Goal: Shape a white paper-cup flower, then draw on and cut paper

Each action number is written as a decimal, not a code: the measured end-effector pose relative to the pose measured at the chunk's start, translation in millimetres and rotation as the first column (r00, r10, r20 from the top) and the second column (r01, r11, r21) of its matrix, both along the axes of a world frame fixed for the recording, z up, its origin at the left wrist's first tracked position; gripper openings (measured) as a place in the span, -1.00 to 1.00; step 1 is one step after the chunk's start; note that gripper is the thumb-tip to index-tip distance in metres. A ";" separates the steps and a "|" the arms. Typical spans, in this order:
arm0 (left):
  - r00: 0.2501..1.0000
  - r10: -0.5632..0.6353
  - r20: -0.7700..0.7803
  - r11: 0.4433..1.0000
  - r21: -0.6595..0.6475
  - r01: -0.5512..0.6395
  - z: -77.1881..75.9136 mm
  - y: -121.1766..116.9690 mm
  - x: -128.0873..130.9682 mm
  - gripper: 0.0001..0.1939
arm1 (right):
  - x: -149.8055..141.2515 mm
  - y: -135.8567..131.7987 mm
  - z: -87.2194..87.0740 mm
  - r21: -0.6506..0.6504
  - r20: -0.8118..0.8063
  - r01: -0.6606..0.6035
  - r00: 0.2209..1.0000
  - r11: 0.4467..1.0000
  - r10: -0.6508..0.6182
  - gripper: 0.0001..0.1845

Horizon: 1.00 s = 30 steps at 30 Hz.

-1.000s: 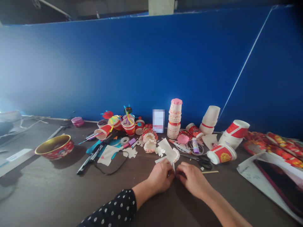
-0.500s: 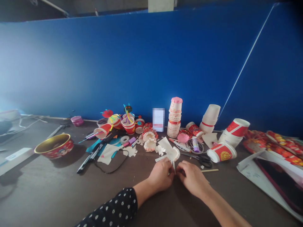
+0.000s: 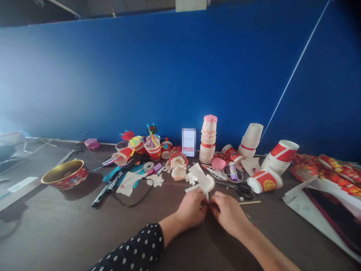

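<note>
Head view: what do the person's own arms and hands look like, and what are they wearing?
A black long sleeve with small white dots covers the left arm up to the forearm, leaving the wrist bare. The right forearm shows no sleeve in view. The left hand and right hand wear no gloves, and no watch shows.
</note>
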<state>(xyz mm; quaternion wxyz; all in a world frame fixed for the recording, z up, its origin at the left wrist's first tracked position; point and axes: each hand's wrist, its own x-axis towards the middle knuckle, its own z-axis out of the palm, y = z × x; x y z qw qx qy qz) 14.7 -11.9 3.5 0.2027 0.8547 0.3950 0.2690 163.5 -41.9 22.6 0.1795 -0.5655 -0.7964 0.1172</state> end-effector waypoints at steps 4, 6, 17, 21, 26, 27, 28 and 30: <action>1.000 -0.023 0.006 1.000 -0.015 0.023 2.2 -0.4 -1.8 -0.93 | -1.8 1.6 -0.2 -0.021 0.005 0.026 1.000 0.999 -0.026 -0.87; 0.999 -0.034 0.004 0.999 -0.020 0.034 3.3 -1.0 -2.8 -0.94 | -2.8 1.5 0.1 -0.028 0.013 0.041 0.999 0.999 -0.041 -0.88; 0.993 -0.110 0.048 0.994 0.028 0.109 6.1 -2.6 -7.3 -0.83 | -6.7 -0.4 1.1 -0.011 0.061 0.099 0.993 0.995 -0.098 -0.83; 0.990 -0.139 0.015 0.990 0.033 0.138 7.7 -1.9 -8.4 -0.83 | -6.6 -1.1 0.9 -0.005 0.056 0.098 0.994 0.995 -0.098 -0.83; 0.989 -0.145 0.007 0.987 0.070 0.144 7.2 -0.5 -9.7 -0.86 | -7.1 -1.1 0.4 0.007 0.064 0.098 0.993 0.995 -0.098 -0.84; 0.988 -0.156 -0.004 0.985 0.079 0.155 7.0 -0.1 -9.9 -0.86 | -7.2 -1.0 0.6 0.006 0.070 0.099 0.993 0.995 -0.099 -0.83; 0.986 -0.166 -0.018 0.982 0.090 0.167 6.8 0.2 -10.1 -0.85 | -7.2 -0.8 0.8 0.002 0.075 0.098 0.992 0.995 -0.098 -0.82; 0.982 -0.180 -0.047 0.976 0.117 0.185 6.1 1.1 -10.6 -0.85 | -7.2 -0.6 1.0 -0.007 0.080 0.099 0.992 0.995 -0.098 -0.82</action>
